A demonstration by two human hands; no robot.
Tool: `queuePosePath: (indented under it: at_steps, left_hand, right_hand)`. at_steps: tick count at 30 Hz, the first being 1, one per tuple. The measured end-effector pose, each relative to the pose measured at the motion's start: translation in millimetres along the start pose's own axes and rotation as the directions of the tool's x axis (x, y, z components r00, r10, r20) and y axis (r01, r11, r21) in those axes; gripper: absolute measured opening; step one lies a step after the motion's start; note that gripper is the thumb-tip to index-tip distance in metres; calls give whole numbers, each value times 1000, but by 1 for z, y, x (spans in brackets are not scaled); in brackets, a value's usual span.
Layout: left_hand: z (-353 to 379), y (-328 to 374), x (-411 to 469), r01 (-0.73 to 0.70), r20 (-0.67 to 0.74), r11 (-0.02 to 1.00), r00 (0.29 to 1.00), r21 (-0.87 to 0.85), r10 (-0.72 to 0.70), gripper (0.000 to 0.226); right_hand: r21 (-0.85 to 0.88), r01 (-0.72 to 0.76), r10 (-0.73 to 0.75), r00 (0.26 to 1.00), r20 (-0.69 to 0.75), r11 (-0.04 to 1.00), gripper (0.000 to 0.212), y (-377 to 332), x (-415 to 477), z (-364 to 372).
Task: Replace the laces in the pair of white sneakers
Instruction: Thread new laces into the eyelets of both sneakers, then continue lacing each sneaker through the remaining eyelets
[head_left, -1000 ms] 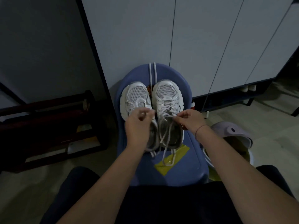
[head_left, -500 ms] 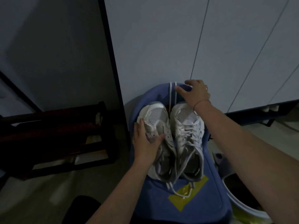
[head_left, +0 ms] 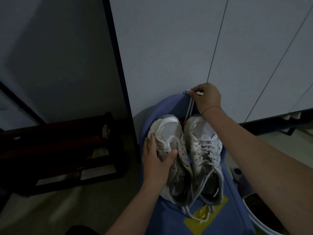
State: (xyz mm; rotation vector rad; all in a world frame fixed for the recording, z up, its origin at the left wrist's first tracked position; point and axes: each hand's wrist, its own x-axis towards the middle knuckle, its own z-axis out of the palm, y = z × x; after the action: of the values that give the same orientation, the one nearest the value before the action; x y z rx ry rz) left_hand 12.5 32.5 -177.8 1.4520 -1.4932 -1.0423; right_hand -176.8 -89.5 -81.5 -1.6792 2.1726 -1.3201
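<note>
Arms reach forward from the bottom edge, both bare. The left hand [head_left: 157, 165] lies spread over the outer side of the unlaced sneaker [head_left: 171, 133], its fingers wrapped along the sole edge and its thumb pressed across the tongue area. The right hand [head_left: 207, 99] is stretched farther away, with its fingers curled and pinching the top of a loose lace [head_left: 189, 107] against the far rim of the blue seat [head_left: 162, 217]. From that pinch the lace hangs as two strands, running back toward the gap between the two toes. A thin bracelet [head_left: 211, 108] circles the right wrist. Both shoes rest on the seat side by side and touching, toes pointing away. The laced sneaker [head_left: 205, 145] sits under the right forearm, and its lace ends [head_left: 194, 217] trail past the heel onto a yellow patch [head_left: 203, 216] nearer than either hand. The shoe under the left hand shows its eyelets as dark holes. Beyond the right hand stands a pale cabinet [head_left: 169, 48] with vertical door seams – the seat's rim butts against it. Out past the left hand a dark wooden rack [head_left: 59, 150] stands on the floor in deep shadow. Below the right forearm a pale tub [head_left: 260, 223] is partly hidden by that arm – its contents are too dark to make out.
</note>
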Motion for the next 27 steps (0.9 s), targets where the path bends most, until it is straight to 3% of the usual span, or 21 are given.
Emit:
queuePosePath:
  at_steps: [2, 6, 10, 14, 18, 21, 24, 27]
  left_hand:
    - [-2, 2, 0, 15, 18, 1000, 1000, -21, -15, 86]
    - [-5, 6, 4, 48, 23, 999, 999, 8, -48, 82]
    - [-2, 13, 0, 48, 5, 993, 999, 107, -49, 85]
    - [0, 27, -2, -15, -21, 994, 1000, 108, 17, 91]
    - [-4, 57, -9, -144, -78, 982, 988, -123, 135, 86]
    - [-12, 79, -13, -212, -27, 937, 977, -277, 213, 66]
    - [-17, 103, -24, -249, 82, 879, 948, -406, 307, 58]
    - [-14, 120, -40, -136, 287, 850, 904, -509, 317, 65]
  right_hand:
    - [-5, 17, -17, 1000, -13, 1000, 26, -7, -1, -6]
    - [225, 37, -42, 999, 21, 974, 25, -28, -11, -32]
    - [605, 18, -39, 999, 21, 796, 23, -63, -22, -72]
    - [765, 29, -49, 999, 3, 644, 18, -101, -27, -122]
    - [822, 54, -112, 994, 12, 567, 15, -128, -39, -163]
    - [852, 76, -165, 986, 13, 518, 13, -146, -51, -190]
    - [853, 107, -200, 980, -3, 511, 13, -165, -62, -213]
    - [857, 16, -158, 985, 76, 514, 14, -172, -75, -215]
